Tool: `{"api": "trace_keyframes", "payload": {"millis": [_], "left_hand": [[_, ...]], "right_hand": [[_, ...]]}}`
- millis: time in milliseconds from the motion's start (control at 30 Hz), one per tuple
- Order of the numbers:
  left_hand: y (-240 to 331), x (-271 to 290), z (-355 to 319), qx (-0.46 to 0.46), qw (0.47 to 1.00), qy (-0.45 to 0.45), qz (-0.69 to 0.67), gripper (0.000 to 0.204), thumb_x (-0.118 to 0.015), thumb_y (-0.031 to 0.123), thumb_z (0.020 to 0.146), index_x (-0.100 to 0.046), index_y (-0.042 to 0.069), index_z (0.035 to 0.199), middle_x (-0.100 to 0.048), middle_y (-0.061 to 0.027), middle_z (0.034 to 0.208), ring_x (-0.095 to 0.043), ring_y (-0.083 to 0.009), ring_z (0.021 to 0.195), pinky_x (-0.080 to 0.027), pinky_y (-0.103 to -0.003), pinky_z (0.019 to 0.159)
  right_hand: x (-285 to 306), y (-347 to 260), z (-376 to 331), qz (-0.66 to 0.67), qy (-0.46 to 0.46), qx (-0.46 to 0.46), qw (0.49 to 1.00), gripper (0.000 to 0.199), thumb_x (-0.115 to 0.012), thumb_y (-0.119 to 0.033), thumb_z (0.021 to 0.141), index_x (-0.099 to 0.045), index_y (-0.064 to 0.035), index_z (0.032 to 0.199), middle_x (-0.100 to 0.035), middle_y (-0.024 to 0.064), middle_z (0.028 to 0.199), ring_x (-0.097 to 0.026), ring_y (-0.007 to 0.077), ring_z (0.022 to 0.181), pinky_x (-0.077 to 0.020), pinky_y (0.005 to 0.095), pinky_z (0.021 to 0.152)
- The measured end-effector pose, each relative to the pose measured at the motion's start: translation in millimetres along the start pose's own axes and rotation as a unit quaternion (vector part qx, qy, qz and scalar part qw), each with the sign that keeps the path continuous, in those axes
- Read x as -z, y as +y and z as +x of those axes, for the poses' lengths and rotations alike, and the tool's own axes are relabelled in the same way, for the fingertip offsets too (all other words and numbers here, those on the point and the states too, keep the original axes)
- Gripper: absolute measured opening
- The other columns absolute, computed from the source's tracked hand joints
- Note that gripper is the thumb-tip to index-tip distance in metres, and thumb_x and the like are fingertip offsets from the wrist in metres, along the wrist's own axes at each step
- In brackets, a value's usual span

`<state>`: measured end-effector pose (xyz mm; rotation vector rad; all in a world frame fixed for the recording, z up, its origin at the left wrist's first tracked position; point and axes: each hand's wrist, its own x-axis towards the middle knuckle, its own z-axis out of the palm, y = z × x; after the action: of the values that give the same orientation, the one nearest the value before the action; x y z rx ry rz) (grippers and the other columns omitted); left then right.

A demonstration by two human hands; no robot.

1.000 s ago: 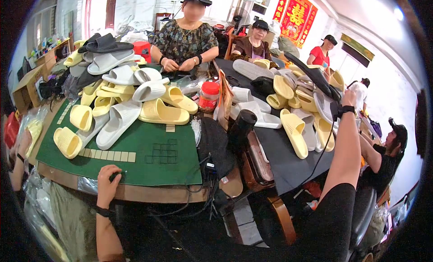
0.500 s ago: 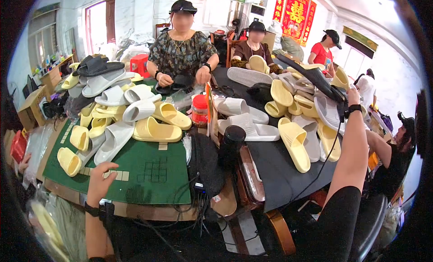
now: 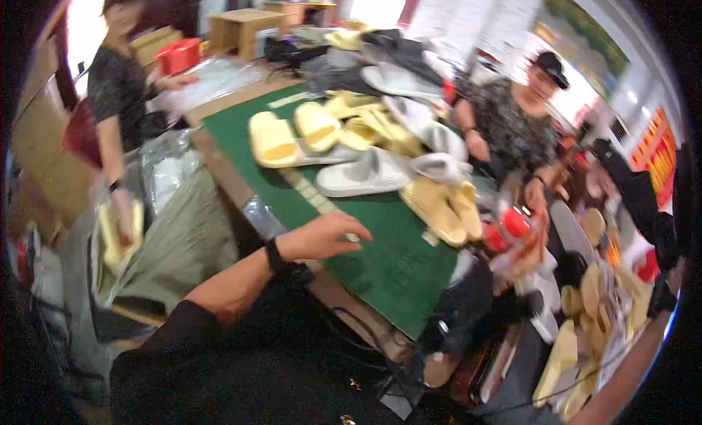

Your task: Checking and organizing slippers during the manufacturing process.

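My left hand (image 3: 325,235) hovers over the near edge of a green mat (image 3: 387,271), fingers apart and holding nothing. Beyond it lie a grey slipper (image 3: 365,175) and pale yellow slippers (image 3: 274,141), with more grey and yellow ones heaped behind. At the far right rim, my right hand (image 3: 674,270) is small and blurred; it appears closed on a long black slipper (image 3: 629,172) raised above another pile of yellow and grey slippers (image 3: 599,308). Its fingers are hard to make out.
A red-lidded jar (image 3: 515,222) stands between the two piles. Across the table sits a person in a patterned top (image 3: 504,121). At left another person (image 3: 110,110) reaches into an olive sack (image 3: 175,242) beside yellow slippers. A red container (image 3: 178,57) is behind.
My view has swung left, bringing the person and sack at left into sight. The right-hand pile and my right arm now sit at the right rim. My left hand still holds nothing.
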<state>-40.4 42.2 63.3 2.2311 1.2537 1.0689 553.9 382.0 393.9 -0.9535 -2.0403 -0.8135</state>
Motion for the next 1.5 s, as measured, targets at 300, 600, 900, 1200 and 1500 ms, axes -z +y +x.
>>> {"api": "trace_keyframes", "payload": {"millis": [300,600,900,1200,1500], "left_hand": [[-26,18,-69,0.056,0.997,0.008,-0.052,0.028,-0.068,0.016,0.089,-0.065,0.006,0.114,-0.066,-0.0103,0.114,-0.059,-0.0299,0.109,-0.048,-0.04,0.094],[-26,49,-98,0.11,0.977,0.102,-0.154,0.032,-0.068,0.013,0.089,-0.063,0.005,0.119,-0.068,-0.0098,0.109,-0.064,-0.0246,0.101,-0.05,-0.035,0.088],[-58,49,-91,0.217,0.93,0.221,-0.198,0.028,-0.064,0.004,0.087,-0.064,-0.001,0.114,-0.068,-0.0084,0.102,-0.065,-0.0176,0.095,-0.05,-0.03,0.085],[-98,67,-76,0.23,0.926,0.15,-0.261,0.026,-0.055,0.01,0.097,-0.058,-0.001,0.12,-0.066,-0.0077,0.103,-0.061,-0.0144,0.09,-0.049,-0.029,0.082],[-157,112,-65,0.204,0.91,0.24,-0.269,0.023,-0.058,0.018,0.098,-0.061,0.004,0.116,-0.063,-0.0007,0.098,-0.059,-0.01,0.093,-0.046,-0.025,0.079]], "right_hand": [[-38,-298,148,0.545,-0.3,-0.001,0.783,0.024,-0.055,-0.018,0.096,-0.063,-0.0006,0.109,-0.066,0.004,0.101,-0.06,0.0112,0.091,-0.0467,0.0248,0.079],[7,-546,37,0.556,-0.421,-0.14,0.703,0.022,-0.054,-0.021,0.098,-0.059,-0.0051,0.083,-0.067,0.005,0.083,-0.063,0.0107,0.075,-0.0501,0.0244,0.071],[71,-436,-45,0.378,-0.352,-0.175,0.838,0.029,-0.052,-0.022,0.1,-0.065,-0.0006,0.086,-0.065,0.0015,0.083,-0.059,0.0086,0.079,-0.0479,0.026,0.075],[207,-143,-184,0.141,-0.027,-0.531,0.835,0.026,-0.061,-0.031,0.092,-0.062,-0.0092,0.106,-0.063,0.001,0.102,-0.057,0.0112,0.097,-0.0473,0.0333,0.083],[257,46,-346,-0.007,-0.031,-0.674,0.738,0.031,-0.061,-0.033,0.087,-0.069,-0.0061,0.098,-0.059,0.008,0.073,-0.057,0.0235,0.07,-0.0462,0.0353,0.062]]}}
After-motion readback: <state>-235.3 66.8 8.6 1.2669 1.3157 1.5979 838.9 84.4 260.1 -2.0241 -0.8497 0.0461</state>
